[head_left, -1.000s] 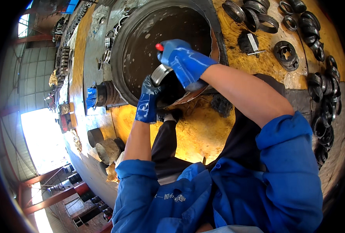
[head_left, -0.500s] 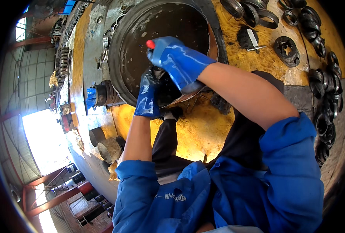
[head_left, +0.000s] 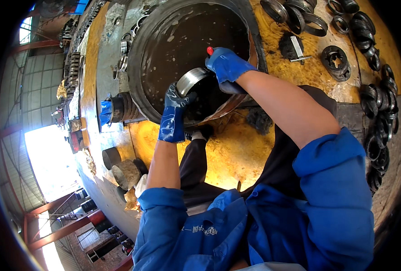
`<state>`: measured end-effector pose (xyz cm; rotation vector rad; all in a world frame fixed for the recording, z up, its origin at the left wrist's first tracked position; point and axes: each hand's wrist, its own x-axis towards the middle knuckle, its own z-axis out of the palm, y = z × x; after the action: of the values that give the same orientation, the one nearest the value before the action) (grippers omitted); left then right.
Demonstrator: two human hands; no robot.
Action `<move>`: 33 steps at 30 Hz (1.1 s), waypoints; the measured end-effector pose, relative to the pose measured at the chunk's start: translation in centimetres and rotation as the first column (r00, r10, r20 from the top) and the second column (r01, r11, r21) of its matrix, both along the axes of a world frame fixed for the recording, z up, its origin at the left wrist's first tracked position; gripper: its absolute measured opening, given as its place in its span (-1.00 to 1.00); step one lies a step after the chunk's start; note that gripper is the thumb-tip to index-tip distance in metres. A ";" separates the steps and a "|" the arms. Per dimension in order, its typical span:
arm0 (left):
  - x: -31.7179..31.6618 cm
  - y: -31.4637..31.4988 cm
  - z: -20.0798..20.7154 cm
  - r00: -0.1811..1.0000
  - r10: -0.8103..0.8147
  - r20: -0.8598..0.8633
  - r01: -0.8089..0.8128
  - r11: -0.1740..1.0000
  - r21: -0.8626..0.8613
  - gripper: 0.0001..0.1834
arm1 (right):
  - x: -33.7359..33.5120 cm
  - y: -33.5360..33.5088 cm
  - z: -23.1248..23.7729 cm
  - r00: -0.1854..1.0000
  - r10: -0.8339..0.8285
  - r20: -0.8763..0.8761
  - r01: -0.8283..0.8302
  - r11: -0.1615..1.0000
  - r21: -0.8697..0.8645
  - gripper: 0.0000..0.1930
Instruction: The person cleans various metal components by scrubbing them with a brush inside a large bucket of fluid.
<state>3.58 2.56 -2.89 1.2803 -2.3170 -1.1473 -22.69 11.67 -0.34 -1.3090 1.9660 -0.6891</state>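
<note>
In blue rubber gloves, both my hands are over a large round tub (head_left: 135, 67) of dark liquid. My left hand (head_left: 174, 101) is closed on the near left edge of a metal ring (head_left: 191, 80), which is tilted with its bright outer wall showing. To its right, my right hand (head_left: 227, 67) is closed around a red-ended handle (head_left: 210, 50). Only the red end sticks out past the glove; the rest of that tool is hidden. Whether the tool touches the ring cannot be seen.
Dark metal rings (head_left: 315, 25) lie at the far right, with more in heaps (head_left: 379, 99) along the right side. A caliper-like metal tool (head_left: 297, 47) and a notched disc (head_left: 336, 63) rest on the yellow floor. Cylindrical pieces (head_left: 126, 174) stand at the left.
The bright ring has come into view in my left hand. My right hand has moved right and slightly down, away from the left, still with the red-ended handle.
</note>
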 end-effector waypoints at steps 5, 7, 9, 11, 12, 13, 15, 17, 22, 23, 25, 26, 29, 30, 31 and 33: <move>-0.7 0.8 0.9 0.990 0.060 0.126 -0.064 0.997 0.035 -0.19 | 0.0 -0.8 0.3 0.979 -0.164 0.118 0.159 0.986 0.047 -0.68; -1.2 1.2 2.5 0.945 0.060 0.320 -0.038 0.996 -0.077 -0.16 | 0.6 -0.6 2.4 0.964 -0.223 0.144 0.212 0.974 0.085 -0.65; -2.4 1.9 3.0 0.905 0.059 0.421 0.090 0.941 -0.326 -0.17 | 1.3 -0.2 4.4 0.961 -0.224 0.163 0.215 0.974 0.067 -0.62; -3.8 1.9 3.5 0.863 0.051 0.503 0.168 0.909 -0.380 -0.19 | 1.5 0.4 5.9 0.970 -0.171 0.171 0.174 0.985 -0.003 -0.60; -4.1 1.6 3.8 0.843 0.037 0.537 0.166 0.931 -0.325 -0.20 | 2.1 0.5 7.0 0.968 -0.161 0.193 0.167 0.986 -0.018 -0.61; -5.0 1.7 4.0 0.825 0.009 0.565 0.170 0.950 -0.264 -0.22 | 2.2 0.8 7.6 0.966 -0.155 0.207 0.164 0.986 -0.030 -0.61; -4.8 1.8 4.1 0.862 0.024 0.506 0.121 0.960 -0.253 -0.24 | 3.0 1.1 8.7 0.961 -0.126 0.248 0.146 0.987 -0.062 -0.61; -3.9 0.8 2.9 0.910 -0.014 0.414 0.121 0.965 -0.235 -0.25 | 3.0 1.2 9.0 0.946 -0.121 0.302 0.155 0.984 -0.092 -0.59; -4.0 -0.8 0.5 0.940 -0.068 0.335 0.137 0.972 -0.189 -0.22 | 1.3 -1.1 6.4 0.924 -0.252 0.289 0.274 0.961 -0.040 -0.63; -4.3 -0.3 0.7 0.956 -0.068 0.286 0.118 0.980 -0.159 -0.23 | 0.9 -1.5 5.5 0.919 -0.295 0.262 0.311 0.950 -0.020 -0.65; -2.4 -0.7 1.0 0.981 -0.011 0.192 0.032 0.994 -0.107 -0.26 | 0.9 -1.5 5.5 0.931 -0.232 0.281 0.257 0.965 -0.056 -0.61; -1.1 -1.3 0.7 0.990 0.024 0.138 -0.014 0.997 -0.076 -0.27 | 1.1 -1.7 5.5 0.930 -0.229 0.286 0.256 0.965 -0.060 -0.58; -3.5 1.3 2.7 0.986 0.157 -0.055 -0.127 0.923 0.363 -0.29 | -0.6 -2.1 2.1 0.910 -0.301 0.287 0.323 0.946 -0.033 -0.58; -4.9 3.1 4.8 0.972 0.229 -0.056 -0.180 0.873 0.454 -0.31 | -1.3 -2.0 1.3 0.911 -0.301 0.283 0.320 0.947 -0.025 -0.59; -5.0 3.9 6.1 0.949 0.311 -0.047 -0.240 0.812 0.533 -0.34 | -1.2 -2.0 1.0 0.914 -0.288 0.285 0.307 0.952 -0.022 -0.59; -4.4 3.6 6.7 0.966 0.259 -0.017 -0.222 0.858 0.463 -0.40 | -0.8 -2.0 0.2 0.914 -0.277 0.295 0.274 0.960 0.054 -0.61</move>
<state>-0.79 6.14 3.82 1.5897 -1.8151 -1.6807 -23.50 9.64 -0.10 -0.8641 1.9122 -0.9512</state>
